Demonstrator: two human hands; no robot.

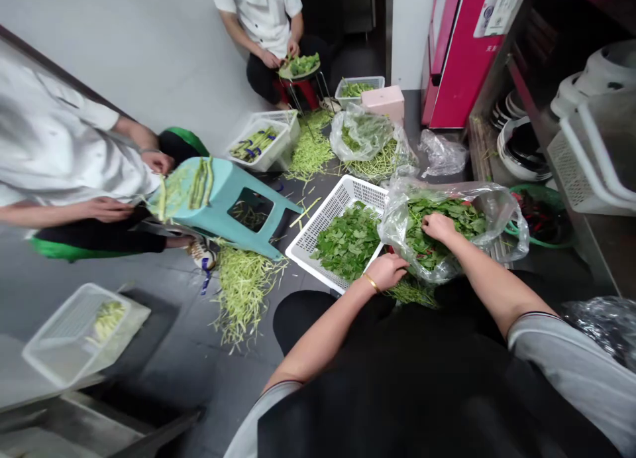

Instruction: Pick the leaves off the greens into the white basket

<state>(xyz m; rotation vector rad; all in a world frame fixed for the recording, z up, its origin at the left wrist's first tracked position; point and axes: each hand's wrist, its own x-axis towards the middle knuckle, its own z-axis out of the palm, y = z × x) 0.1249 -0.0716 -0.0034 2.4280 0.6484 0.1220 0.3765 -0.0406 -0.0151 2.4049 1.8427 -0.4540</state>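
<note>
My right hand (439, 228) is over a clear plastic bag (497, 209), its fingers closed on the leafy greens (422, 223) inside. My left hand (386, 271), with a gold bangle (371, 283) at the wrist, is lower and to the left, beside the bag's near edge. Its fingers are drawn together; what they hold, if anything, is too small to make out. Left of both hands stands a white perforated basket (309, 249) with loose green leaves (348, 241) in it. Thin green stems (412, 292) lie below my hands, near my knees.
At left, a co-worker handles peeled stalks on a teal stool (218, 189); another co-worker sits at the back. Peelings (243, 289) litter the floor. A second bag of stems (368, 140), a pink box (385, 102), a green basket (539, 242) and a metal shelf (596, 239) surround the area.
</note>
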